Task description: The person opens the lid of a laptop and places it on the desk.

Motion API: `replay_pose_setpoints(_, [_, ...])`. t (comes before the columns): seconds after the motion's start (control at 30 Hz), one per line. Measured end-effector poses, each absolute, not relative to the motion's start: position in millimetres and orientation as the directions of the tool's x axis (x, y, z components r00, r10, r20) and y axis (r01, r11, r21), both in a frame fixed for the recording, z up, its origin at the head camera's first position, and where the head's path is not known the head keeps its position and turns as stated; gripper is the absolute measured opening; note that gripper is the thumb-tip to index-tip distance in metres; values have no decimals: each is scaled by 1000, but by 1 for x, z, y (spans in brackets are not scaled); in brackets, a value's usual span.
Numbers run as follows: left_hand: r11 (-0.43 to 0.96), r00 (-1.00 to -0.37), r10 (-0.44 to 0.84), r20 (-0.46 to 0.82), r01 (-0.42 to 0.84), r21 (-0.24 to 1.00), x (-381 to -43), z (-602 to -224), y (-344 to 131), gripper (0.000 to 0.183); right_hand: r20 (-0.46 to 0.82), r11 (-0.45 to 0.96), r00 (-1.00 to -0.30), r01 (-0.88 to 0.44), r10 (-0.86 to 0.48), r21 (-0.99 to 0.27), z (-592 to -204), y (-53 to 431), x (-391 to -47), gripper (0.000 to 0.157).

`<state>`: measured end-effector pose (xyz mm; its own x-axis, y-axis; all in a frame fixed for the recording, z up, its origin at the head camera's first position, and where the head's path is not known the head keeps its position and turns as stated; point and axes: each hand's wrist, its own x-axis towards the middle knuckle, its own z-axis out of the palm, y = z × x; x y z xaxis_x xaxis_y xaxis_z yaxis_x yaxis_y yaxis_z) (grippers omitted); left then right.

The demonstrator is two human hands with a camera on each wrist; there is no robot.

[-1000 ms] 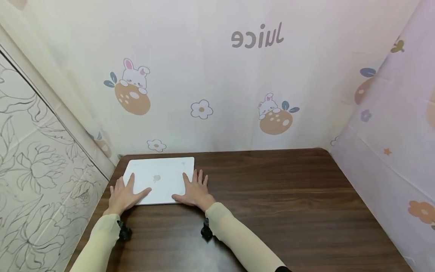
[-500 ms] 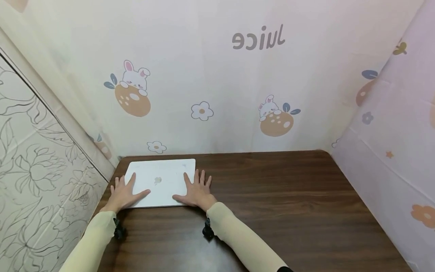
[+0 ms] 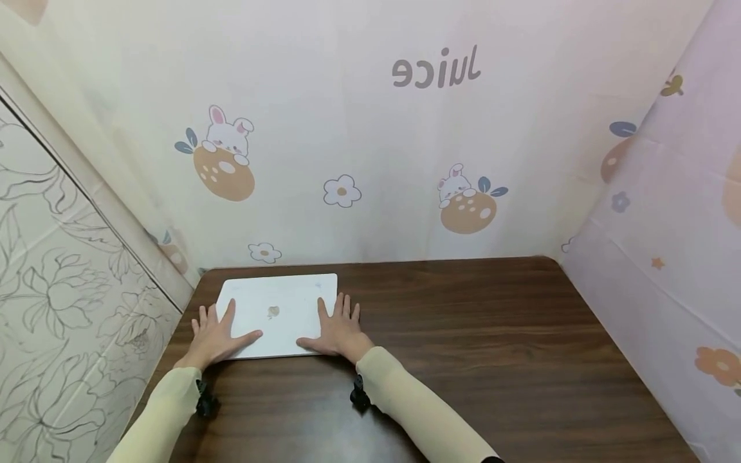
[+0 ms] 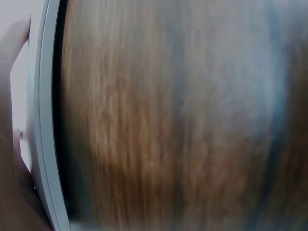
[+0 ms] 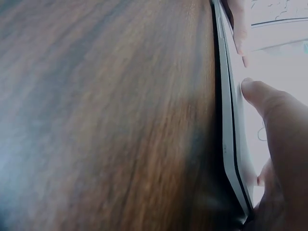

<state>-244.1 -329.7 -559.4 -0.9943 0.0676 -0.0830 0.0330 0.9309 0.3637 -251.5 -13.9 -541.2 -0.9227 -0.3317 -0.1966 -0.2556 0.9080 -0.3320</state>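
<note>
A closed, silver-white laptop with an apple logo lies flat on the far left of the brown wooden table. My left hand rests on its left side, fingers spread and thumb stretched across the lid. On the opposite side, my right hand lies with its thumb and forefinger over the lid and the other fingers along the right edge. In the left wrist view the laptop's front edge runs up the left side, with part of the hand beside it. The right wrist view shows the thumb on the lid above the laptop's thin edge.
The wooden table extends to the right and toward me. A patterned curtain hangs behind its far edge, and another curtain borders the right. A flower-patterned panel stands at the left. Each wrist carries a small black camera.
The laptop has slid slightly to the right and a little toward me, both hands moving along with it. The fingers stay spread on its two sides.
</note>
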Motion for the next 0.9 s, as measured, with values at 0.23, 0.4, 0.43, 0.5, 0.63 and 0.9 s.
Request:
replay_pose_setpoints(0.23, [929,-995,64,-72,34,368,-241,-558,-323,124,-195,906,-919,-269,-343,-327,-536,-4,-246,110])
replay_pose_setpoints(0.4, [923,-996,66,-63,36,384,-232,-557,-319,124,-190,899,-917,-274,-352,-343,-534,2,-239,108])
replay_pose_setpoints(0.43, [922,-996,64,-61,36,385,-231,-557,-318,124,-191,894,-915,-273,-355,-355,-534,3,-238,108])
replay_pose_setpoints(0.5, [920,-996,64,-55,37,390,-228,-557,-315,124,-192,888,-914,-270,-358,-372,-536,7,-235,108])
replay_pose_setpoints(0.63, [919,-996,74,-43,51,391,-226,-560,-306,123,-186,887,-919,-258,-347,-382,-539,15,-230,109])
replay_pose_setpoints(0.9, [915,-997,77,-23,62,398,-223,-557,-290,122,-156,877,-926,-256,-343,-406,-539,30,-228,107])
